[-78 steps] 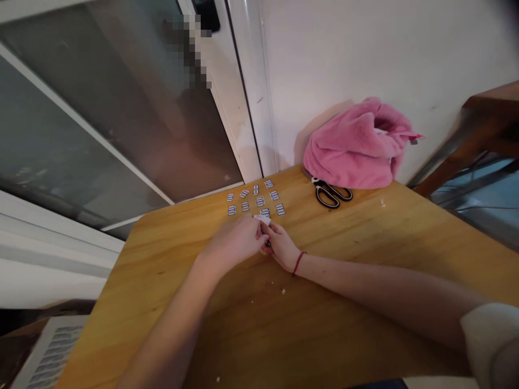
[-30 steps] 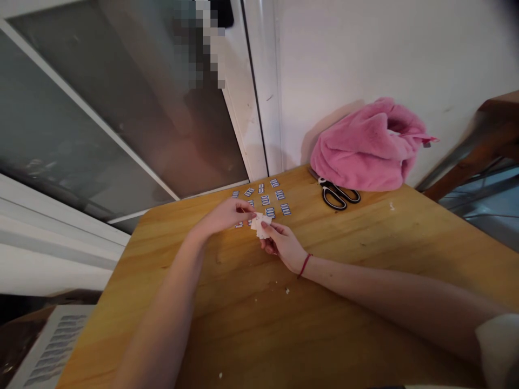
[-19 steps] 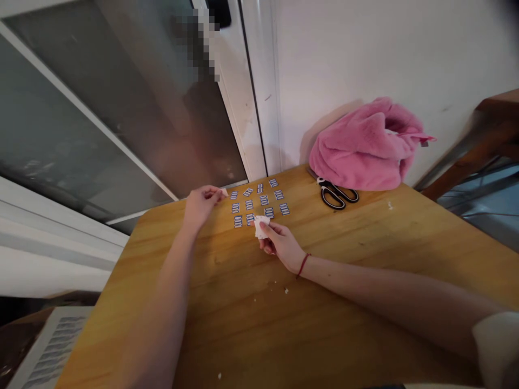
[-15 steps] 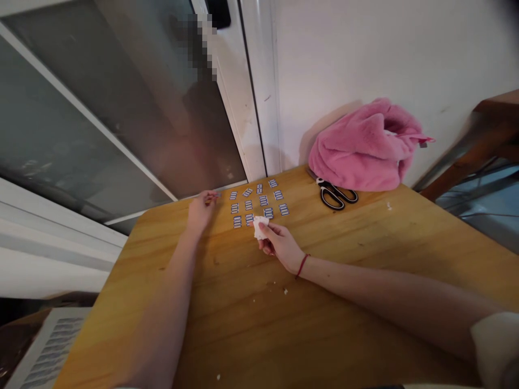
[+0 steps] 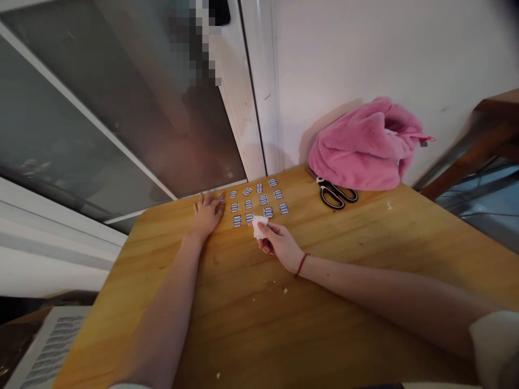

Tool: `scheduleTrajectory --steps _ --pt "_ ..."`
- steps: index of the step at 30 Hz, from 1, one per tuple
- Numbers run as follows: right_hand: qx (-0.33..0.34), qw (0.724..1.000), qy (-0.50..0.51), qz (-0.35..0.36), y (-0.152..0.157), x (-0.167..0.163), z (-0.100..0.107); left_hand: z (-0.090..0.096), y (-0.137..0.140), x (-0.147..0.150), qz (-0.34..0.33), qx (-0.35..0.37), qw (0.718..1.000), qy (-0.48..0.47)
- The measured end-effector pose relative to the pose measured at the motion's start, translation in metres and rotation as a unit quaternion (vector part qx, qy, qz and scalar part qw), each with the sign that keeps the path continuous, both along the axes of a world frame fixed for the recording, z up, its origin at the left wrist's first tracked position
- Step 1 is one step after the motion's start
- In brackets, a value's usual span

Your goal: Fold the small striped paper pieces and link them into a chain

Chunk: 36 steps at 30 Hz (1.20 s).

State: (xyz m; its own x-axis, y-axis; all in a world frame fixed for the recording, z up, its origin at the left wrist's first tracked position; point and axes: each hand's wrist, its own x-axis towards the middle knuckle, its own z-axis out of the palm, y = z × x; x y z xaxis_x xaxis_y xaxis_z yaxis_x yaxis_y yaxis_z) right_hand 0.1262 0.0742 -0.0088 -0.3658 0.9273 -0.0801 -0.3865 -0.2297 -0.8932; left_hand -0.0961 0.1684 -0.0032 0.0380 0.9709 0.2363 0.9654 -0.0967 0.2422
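Note:
My left hand (image 5: 207, 213) lies palm down at the table's far left edge, fingers spread. Its fingertips touch or nearly touch a small blue-and-white card (image 5: 220, 197), partly covered. My right hand (image 5: 279, 242) pinches a small stack of white paper cards (image 5: 260, 227) between thumb and fingers, just in front of the laid-out cards. Several small cards with blue-and-white printed bars (image 5: 248, 204) lie in loose rows on the wooden table (image 5: 243, 313). One of the front cards is partly hidden behind the stack.
Black-handled scissors (image 5: 336, 194) lie at the back right, their blades tucked by a pink plush bag (image 5: 365, 146) against the wall. White paper scraps (image 5: 285, 290) are scattered on the tabletop. A frosted glass door (image 5: 162, 108) borders the far left edge.
My left hand has gone from pinching a small card to lying flat with fingers spread, and a card now shows at its fingertips. My right hand has hardly moved.

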Motion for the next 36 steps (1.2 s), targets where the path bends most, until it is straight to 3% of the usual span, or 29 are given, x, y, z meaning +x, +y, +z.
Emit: scheduleTrajectory --steps 4,8,12,17,26,33,36 --pt "-0.007 1.0 0.005 -0.004 0.0 0.0 0.0 0.028 -0.003 0.019 -0.073 0.04 0.987 -0.139" --pt "-0.011 1.0 0.011 -0.008 0.0 0.0 0.0 0.062 -0.017 0.048 -0.161 -0.137 0.929 -0.304" --pt "-0.015 1.0 0.02 -0.01 0.002 -0.001 -0.001 0.081 -0.034 0.069 -0.199 -0.212 0.918 -0.269" --pt "-0.006 1.0 0.023 -0.015 0.003 -0.001 -0.004 0.084 -0.042 0.072 -0.231 -0.309 0.894 -0.227" --pt "-0.02 0.999 0.043 -0.02 0.004 -0.001 -0.006 0.088 -0.044 0.078 -0.254 -0.298 0.893 -0.22" --pt "-0.04 0.997 0.043 -0.041 0.004 -0.003 -0.001 0.093 -0.046 0.072 -0.276 -0.351 0.86 -0.248" --pt "-0.034 0.998 0.036 -0.045 0.004 -0.003 -0.001 0.091 -0.044 0.072 -0.269 -0.356 0.86 -0.249"
